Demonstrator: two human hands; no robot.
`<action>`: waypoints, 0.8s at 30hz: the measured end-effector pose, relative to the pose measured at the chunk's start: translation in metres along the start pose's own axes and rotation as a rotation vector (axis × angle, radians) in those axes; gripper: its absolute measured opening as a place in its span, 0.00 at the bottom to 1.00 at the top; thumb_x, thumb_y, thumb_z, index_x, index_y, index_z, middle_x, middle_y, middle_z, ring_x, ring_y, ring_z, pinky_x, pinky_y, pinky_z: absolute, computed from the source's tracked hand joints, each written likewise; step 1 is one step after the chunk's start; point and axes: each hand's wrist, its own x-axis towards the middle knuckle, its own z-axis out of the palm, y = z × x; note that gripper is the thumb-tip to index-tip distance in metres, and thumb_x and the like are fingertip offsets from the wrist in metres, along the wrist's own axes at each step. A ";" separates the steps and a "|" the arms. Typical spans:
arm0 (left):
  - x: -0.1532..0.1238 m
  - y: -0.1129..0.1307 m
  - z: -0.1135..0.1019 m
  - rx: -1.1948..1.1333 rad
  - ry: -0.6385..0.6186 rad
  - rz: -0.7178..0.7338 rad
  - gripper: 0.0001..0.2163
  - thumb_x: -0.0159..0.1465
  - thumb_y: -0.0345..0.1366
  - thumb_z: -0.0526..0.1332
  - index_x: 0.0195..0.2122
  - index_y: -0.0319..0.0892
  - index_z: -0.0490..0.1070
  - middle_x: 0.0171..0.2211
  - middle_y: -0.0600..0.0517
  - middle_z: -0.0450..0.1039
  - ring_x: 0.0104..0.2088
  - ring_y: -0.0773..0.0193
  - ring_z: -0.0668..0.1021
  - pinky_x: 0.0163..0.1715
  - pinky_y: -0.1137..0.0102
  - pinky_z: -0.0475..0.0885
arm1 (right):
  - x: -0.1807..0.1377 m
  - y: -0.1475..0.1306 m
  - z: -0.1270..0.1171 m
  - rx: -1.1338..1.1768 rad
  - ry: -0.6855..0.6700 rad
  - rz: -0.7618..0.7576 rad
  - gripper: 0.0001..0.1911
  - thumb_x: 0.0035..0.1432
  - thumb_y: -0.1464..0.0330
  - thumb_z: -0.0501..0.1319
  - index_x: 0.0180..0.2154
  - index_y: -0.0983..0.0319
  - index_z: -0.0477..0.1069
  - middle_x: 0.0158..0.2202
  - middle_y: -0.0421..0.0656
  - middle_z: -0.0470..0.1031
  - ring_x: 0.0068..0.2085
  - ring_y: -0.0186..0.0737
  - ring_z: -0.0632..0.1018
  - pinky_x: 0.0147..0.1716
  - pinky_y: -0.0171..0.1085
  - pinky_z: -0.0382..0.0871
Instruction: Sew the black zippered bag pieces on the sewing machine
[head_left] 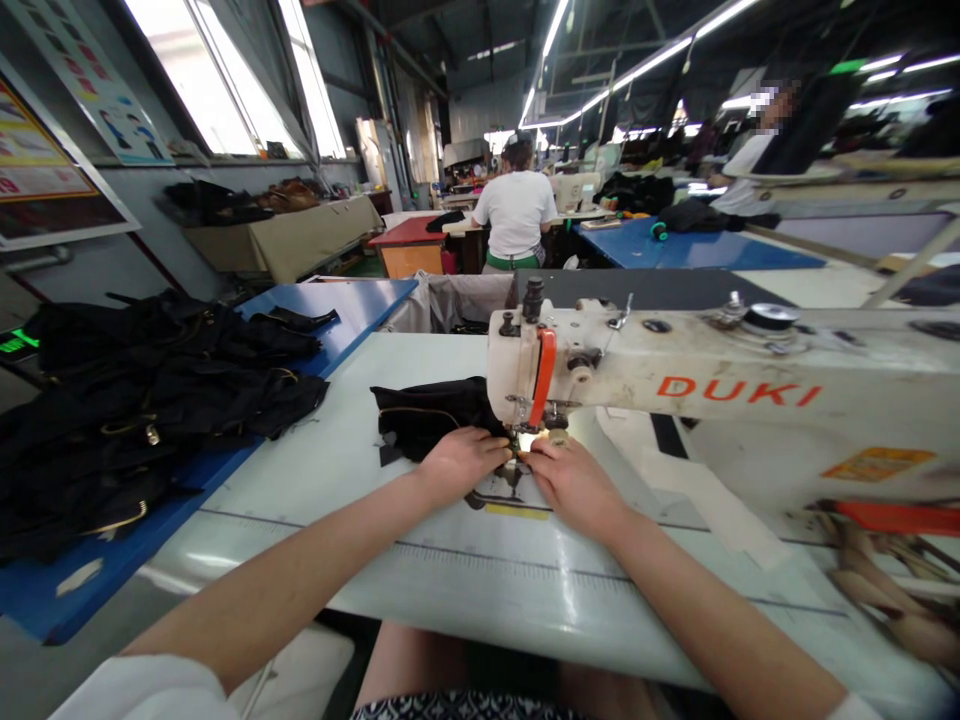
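A piece of black fabric with a gold-toothed zipper (420, 415) lies on the sewing machine's pale bed, to the left of the needle. My left hand (466, 465) is closed on its near edge, fingertips close to the presser foot (514, 452). On the other side of the foot, my right hand (574, 485) has thumb and fingers pinched together. Whatever lies between those right fingertips is too small and covered to make out. Above both hands stands the white machine head (517, 350) with an orange lever guard (543, 378). The needle tip is hidden.
Black zippered pieces (150, 400) are heaped on a blue table (67, 590) at left. The machine arm (735, 365) spans the right side, with white strips (697, 500) beneath it. Ahead, a person in a white shirt (516, 215) sits facing away; another person (750, 165) is far right.
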 end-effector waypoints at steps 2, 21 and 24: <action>0.000 -0.003 0.003 -0.002 0.019 -0.009 0.09 0.65 0.30 0.57 0.45 0.39 0.72 0.46 0.47 0.75 0.43 0.61 0.76 0.42 0.65 0.72 | 0.000 0.000 -0.001 -0.006 0.006 0.010 0.13 0.62 0.72 0.52 0.44 0.62 0.72 0.38 0.48 0.72 0.41 0.45 0.70 0.42 0.43 0.61; 0.001 -0.011 0.015 -0.033 0.052 -0.055 0.10 0.65 0.30 0.56 0.45 0.40 0.72 0.46 0.48 0.75 0.43 0.62 0.77 0.44 0.65 0.72 | -0.002 0.002 0.003 0.008 0.029 0.036 0.13 0.62 0.73 0.52 0.44 0.62 0.72 0.40 0.48 0.74 0.44 0.47 0.70 0.46 0.45 0.62; 0.002 -0.011 0.016 -0.041 0.050 -0.060 0.09 0.65 0.30 0.56 0.44 0.40 0.73 0.46 0.48 0.75 0.43 0.62 0.77 0.45 0.65 0.72 | -0.003 0.002 0.003 0.007 0.037 0.040 0.12 0.62 0.73 0.52 0.44 0.62 0.72 0.42 0.49 0.73 0.45 0.47 0.70 0.47 0.46 0.62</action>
